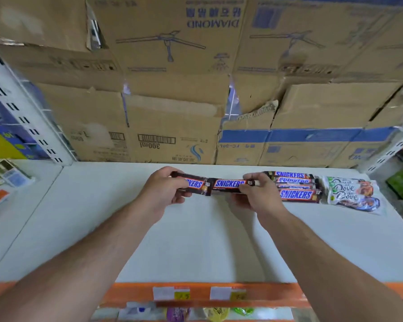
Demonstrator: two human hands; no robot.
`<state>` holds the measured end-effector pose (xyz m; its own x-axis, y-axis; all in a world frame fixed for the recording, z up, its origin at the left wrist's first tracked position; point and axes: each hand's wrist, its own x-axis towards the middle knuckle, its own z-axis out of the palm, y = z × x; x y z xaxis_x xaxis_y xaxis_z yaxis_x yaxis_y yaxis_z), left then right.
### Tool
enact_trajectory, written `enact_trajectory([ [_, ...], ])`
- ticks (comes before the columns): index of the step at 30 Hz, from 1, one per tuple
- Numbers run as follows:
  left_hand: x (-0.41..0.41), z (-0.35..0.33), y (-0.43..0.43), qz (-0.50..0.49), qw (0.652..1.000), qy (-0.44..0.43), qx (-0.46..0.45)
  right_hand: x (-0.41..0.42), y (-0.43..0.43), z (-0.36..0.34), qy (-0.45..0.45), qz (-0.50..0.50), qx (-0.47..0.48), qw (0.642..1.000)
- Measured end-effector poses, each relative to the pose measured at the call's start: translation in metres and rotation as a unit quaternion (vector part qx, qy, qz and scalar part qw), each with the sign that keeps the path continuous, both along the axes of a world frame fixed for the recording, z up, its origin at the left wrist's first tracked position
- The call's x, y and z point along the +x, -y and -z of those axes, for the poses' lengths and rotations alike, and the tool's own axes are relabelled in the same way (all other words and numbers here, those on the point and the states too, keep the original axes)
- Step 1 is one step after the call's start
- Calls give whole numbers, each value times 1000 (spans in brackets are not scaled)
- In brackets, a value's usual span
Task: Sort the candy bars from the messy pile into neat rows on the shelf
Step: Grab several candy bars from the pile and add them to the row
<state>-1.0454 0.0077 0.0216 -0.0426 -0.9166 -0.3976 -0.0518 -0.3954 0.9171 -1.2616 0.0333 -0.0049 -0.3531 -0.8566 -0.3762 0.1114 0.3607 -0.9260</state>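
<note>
So that they apparently align with the Snickers stack [296, 187], one bar [196, 185] is gripped in the left hand [163, 192], another bar [228, 184] in the right hand [260, 197].

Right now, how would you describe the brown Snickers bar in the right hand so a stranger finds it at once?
Find the white shelf board before the brown cardboard boxes. Near its back edge, two brown Snickers bars are held end to end. Yours is the bar the right hand pinches: its blue logo shows nearly whole, while the left hand hides part of the other bar.
</note>
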Motion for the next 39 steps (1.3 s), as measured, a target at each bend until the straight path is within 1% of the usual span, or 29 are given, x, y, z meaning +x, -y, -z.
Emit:
enact_trajectory([
  [1, -1, 1, 2, -8, 1000, 3, 0, -2, 9, 2, -12, 4, 2, 1000],
  [3, -1, 3, 4, -19, 1000, 9, -1, -7, 28, 8, -72, -2, 8, 997],
  [5, 0, 4, 6, -29, 1000, 11, 1, -9, 44, 13, -146, -13, 20, 989],
  [8, 0, 6, 10, -41, 999, 10, 8, -11, 61, 18, -221, -43, 52, 973],
  [9, 0, 6, 12, -43, 999, 10, 10, -12, 64, 19, -258, -62, 57, 962],
  [12, 1, 9, 16, -43, 999, 12, 14, -14, 62, 24, -393, -140, 38, 908],
  [14, 1, 11, 17, -43, 999, 13, 16, -14, 60, 28, -446, -181, 23, 876],
  [16, 0, 12, 18, -41, 999, 12, 17, -15, 60, 30, -477, -206, 19, 855],
  [18, 0, 13, 19, -37, 999, 10, 16, -15, 61, 30, -488, -214, 24, 846],
  [23, 3, 12, 19, -28, 1000, 5, 11, -12, 58, 22, -486, -204, 57, 848],
  [25, 5, 12, 19, -28, 1000, 3, 8, -6, 52, 18, -488, -197, 32, 850],
  [28, 8, 13, 18, -24, 1000, -1, 1, 7, 40, 12, -465, -177, -53, 866],
  [31, 10, 15, 19, -5, 1000, 1, -9, 18, 28, 8, -461, -176, -96, 864],
  [36, 14, 23, 26, 23, 999, 23, -22, 20, 21, 6, -446, -200, -82, 868],
  [39, 15, 26, 33, 35, 997, 47, -49, 18, 19, 6, -447, -200, -70, 869],
])
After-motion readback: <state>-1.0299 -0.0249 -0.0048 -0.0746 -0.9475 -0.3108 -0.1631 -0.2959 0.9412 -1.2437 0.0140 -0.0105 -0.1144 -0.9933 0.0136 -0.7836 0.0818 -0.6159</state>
